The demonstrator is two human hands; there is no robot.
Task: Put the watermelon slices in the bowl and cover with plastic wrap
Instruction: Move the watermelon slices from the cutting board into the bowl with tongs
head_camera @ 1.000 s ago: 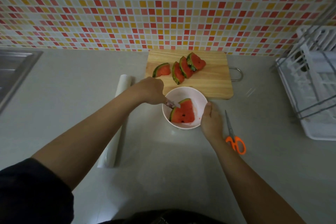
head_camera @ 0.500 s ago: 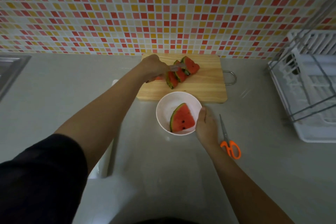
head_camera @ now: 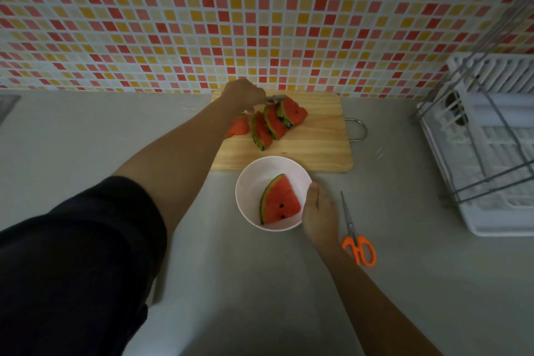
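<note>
A dark sleeve (head_camera: 72, 263) fills the left side, and a bare arm goes from it up to the wooden cutting board (head_camera: 318, 150). The left hand (head_camera: 242, 94) is closed around a small metal tool (head_camera: 276, 99) (it is too small to tell what kind), and the tip of the tool touches the far slice. There are 4 watermelon slices on the board (head_camera: 273, 123). 3 of them lean on each other in a row, and 1 peeks out from under the arm.

Just in front of the board sits the white bowl (head_camera: 251, 182). 1 watermelon slice (head_camera: 278, 201) lies inside it, with its green skin to the left. The right hand (head_camera: 319, 215) is curled on the bowl's right rim, thumb on top.

Orange scissors (head_camera: 357, 240) lie shut on the grey counter (head_camera: 260, 298), just beside that hand. A white dish rack (head_camera: 497, 153) stands far right.
</note>
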